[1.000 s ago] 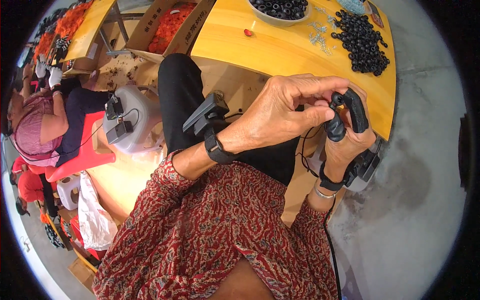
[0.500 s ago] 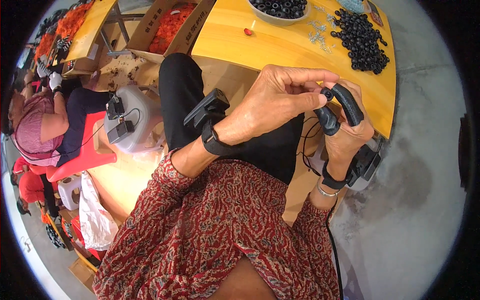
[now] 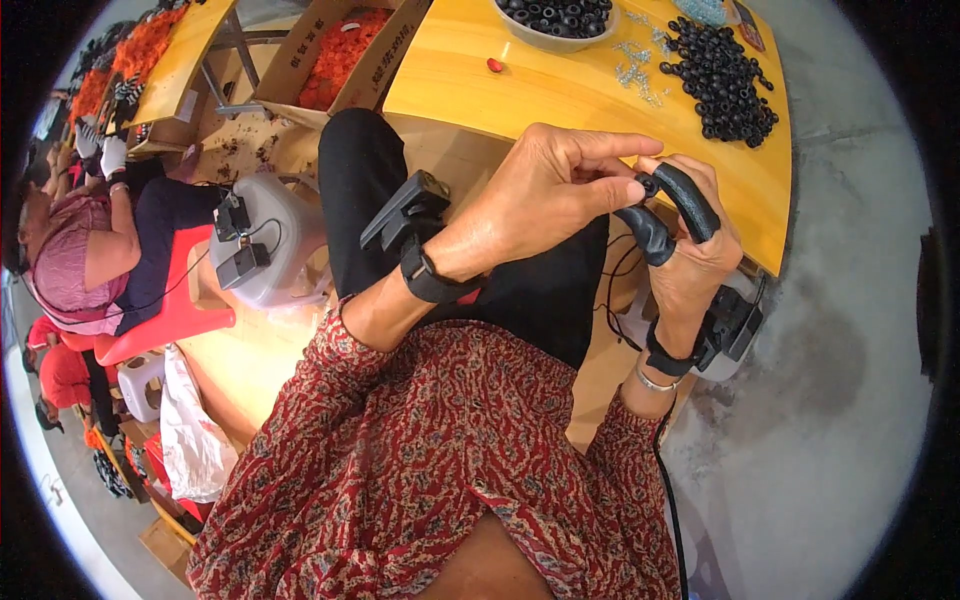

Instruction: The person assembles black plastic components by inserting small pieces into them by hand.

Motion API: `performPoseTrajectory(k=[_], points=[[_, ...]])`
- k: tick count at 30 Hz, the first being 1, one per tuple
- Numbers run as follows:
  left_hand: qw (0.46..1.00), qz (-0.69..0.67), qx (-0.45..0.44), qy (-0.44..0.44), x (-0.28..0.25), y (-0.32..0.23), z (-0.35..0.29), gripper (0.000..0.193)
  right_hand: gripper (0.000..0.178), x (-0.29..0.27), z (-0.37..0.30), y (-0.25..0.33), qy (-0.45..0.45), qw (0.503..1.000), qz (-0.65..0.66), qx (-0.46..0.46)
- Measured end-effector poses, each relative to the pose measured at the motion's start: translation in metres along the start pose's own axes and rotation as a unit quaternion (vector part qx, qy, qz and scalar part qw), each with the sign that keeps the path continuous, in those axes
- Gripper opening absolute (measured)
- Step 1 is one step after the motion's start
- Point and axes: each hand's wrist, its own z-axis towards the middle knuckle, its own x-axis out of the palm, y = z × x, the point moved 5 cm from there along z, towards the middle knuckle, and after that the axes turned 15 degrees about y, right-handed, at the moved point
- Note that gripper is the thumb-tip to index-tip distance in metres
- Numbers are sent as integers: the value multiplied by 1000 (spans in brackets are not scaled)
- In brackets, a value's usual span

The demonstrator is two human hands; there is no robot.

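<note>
At the near edge of the yellow table (image 3: 470, 95), the left hand (image 3: 545, 200) holds a small round black piece (image 3: 649, 187) at its thumb tip, index finger stretched out above it. The right hand (image 3: 692, 262) curls in opposite, 2 digits in black covers (image 3: 690, 204); whether these grip the piece too, I cannot tell. Beyond lie a heap of black beads (image 3: 718, 85), a filled bowl (image 3: 556, 42) and 1 red bit (image 3: 494, 65).

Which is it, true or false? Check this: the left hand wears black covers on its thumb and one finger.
Wrong hand: the head view shows the black covers on the thumb and one finger of the right hand.
</note>
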Motion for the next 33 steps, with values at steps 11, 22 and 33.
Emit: performPoseTrajectory(k=[11,22,33], points=[[999,-29,-4,-22,-3,5,1,36,32,9,2,-16,14,995,84,45],[995,-54,38,69,4,7,4,57,31,2,-2,-13,-9,995,94,25],[996,24,24,79,7,2,-1,53,32,0,-3,2,-26,999,-20,-7]])
